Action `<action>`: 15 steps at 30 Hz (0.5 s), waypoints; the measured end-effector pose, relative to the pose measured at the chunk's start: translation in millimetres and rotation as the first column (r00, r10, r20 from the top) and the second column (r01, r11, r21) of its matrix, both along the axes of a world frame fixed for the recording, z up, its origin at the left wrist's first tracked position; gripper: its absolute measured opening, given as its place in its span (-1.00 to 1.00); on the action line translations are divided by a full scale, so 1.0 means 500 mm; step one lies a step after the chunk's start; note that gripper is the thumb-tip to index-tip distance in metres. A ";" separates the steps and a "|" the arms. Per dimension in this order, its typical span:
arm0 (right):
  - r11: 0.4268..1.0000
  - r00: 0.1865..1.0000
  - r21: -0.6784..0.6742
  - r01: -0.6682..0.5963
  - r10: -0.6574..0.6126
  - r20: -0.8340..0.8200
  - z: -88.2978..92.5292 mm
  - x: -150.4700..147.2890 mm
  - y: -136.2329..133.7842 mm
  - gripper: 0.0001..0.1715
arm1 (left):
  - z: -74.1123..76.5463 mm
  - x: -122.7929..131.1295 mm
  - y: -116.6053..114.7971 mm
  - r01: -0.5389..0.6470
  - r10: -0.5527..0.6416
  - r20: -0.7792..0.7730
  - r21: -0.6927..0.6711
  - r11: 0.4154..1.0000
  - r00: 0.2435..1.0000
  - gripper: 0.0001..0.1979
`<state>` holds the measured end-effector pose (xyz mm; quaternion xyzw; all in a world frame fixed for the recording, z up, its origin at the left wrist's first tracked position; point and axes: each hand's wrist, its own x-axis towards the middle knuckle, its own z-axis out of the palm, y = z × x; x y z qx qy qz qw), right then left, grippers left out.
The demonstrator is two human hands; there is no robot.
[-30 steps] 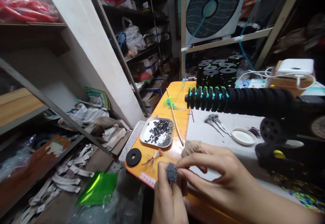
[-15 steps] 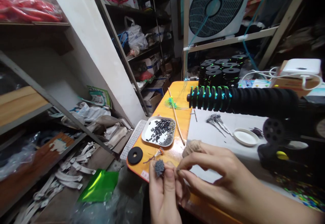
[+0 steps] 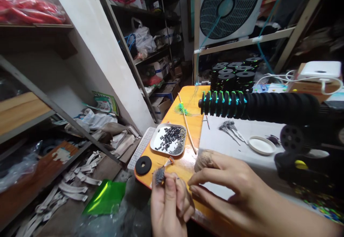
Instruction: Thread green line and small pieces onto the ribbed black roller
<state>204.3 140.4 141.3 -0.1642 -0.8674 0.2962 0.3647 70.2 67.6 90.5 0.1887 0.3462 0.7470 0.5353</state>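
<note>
My left hand (image 3: pixel 170 199) is closed around a small bundle with a dark grey, knobbly end (image 3: pixel 160 175), which sticks up between thumb and index finger. To its right, my right hand (image 3: pixel 228 181) has thumb and index fingertip nearly together; whether something tiny is between them I cannot make out. Beige, net-like material (image 3: pixel 205 159) covers one or more of its other fingers. Just beyond the left hand, a small orange-and-white piece with thin strands (image 3: pixel 168 161) lies on the orange table (image 3: pixel 174 120). Beside it sits a black foam ring (image 3: pixel 143 165).
A white tray (image 3: pixel 154 142) holds black cylinders and small grey pieces. A thin stick (image 3: pixel 190 136) lies beside it. Black foam discs on a horizontal rod (image 3: pixel 268 104) reach over the table's right side. Another grey-tipped bundle (image 3: pixel 232 129) and a white dish (image 3: pixel 261 145) lie beneath.
My left hand has shifted a little left and down, away from the right fingertips, and the grey bundle has tilted with it. My right hand has stayed nearly in place.
</note>
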 end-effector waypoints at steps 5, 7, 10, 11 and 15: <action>1.000 1.000 0.003 0.005 -0.005 -0.013 -0.002 -0.002 0.000 -0.82 | -0.004 0.000 0.001 0.004 -0.004 -0.003 0.001 1.000 1.000 -0.67; 1.000 1.000 -0.001 0.012 -0.012 -0.023 -0.003 -0.003 0.001 -0.81 | -0.005 0.002 0.001 -0.016 0.016 0.002 -0.017 1.000 1.000 -0.68; 0.999 0.998 0.004 0.034 -0.033 -0.044 -0.001 -0.004 0.002 -0.81 | -0.006 0.007 0.003 -0.071 0.071 0.005 -0.047 0.996 0.997 -0.69; 0.999 0.998 0.007 0.040 -0.039 -0.052 0.001 -0.004 0.002 -0.81 | -0.006 0.009 0.004 -0.091 0.091 -0.003 -0.048 0.995 0.996 -0.69; 0.998 0.997 0.005 0.069 -0.069 -0.036 0.009 -0.004 0.001 -0.83 | -0.019 0.017 0.006 -0.174 0.173 -0.087 0.004 0.985 0.981 -0.69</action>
